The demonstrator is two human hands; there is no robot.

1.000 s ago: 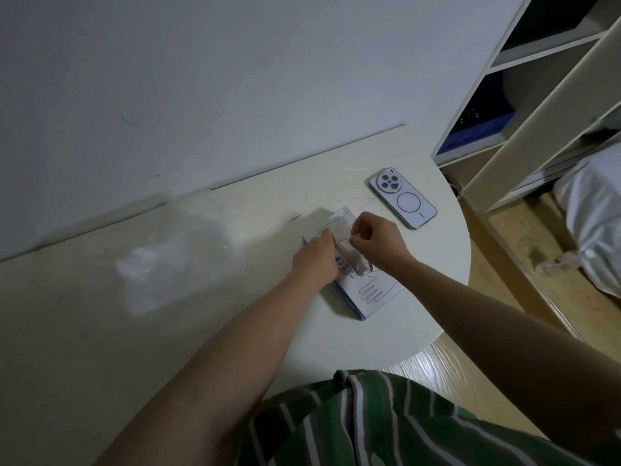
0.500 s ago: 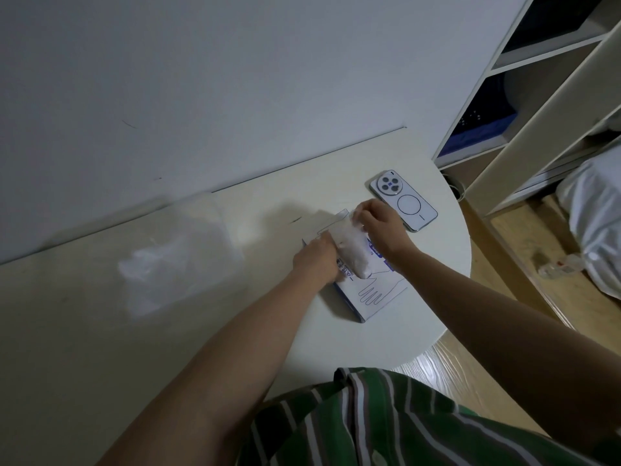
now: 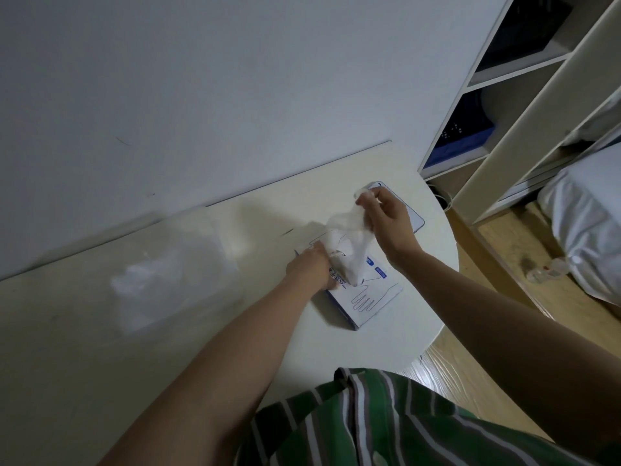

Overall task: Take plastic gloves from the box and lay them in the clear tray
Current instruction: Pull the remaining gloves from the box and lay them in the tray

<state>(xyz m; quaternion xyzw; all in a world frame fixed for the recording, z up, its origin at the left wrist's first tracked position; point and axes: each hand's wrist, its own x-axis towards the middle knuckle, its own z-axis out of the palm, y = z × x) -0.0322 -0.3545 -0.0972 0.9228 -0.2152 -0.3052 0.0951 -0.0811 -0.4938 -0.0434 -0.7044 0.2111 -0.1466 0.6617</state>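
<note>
right hand (image 3: pixel 386 223) aloft with pinched glove (image 3: pixel 349 243), left hand (image 3: pixel 309 269) down on box (image 3: pixel 373 301)

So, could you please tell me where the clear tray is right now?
In the head view, the clear tray sits left of the glove box on the table, near the wall.

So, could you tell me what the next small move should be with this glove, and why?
Probably lift the right hand a little higher: the glove it pinches trails down to the opening of the box, not yet free, while the left hand rests on the box.
</note>
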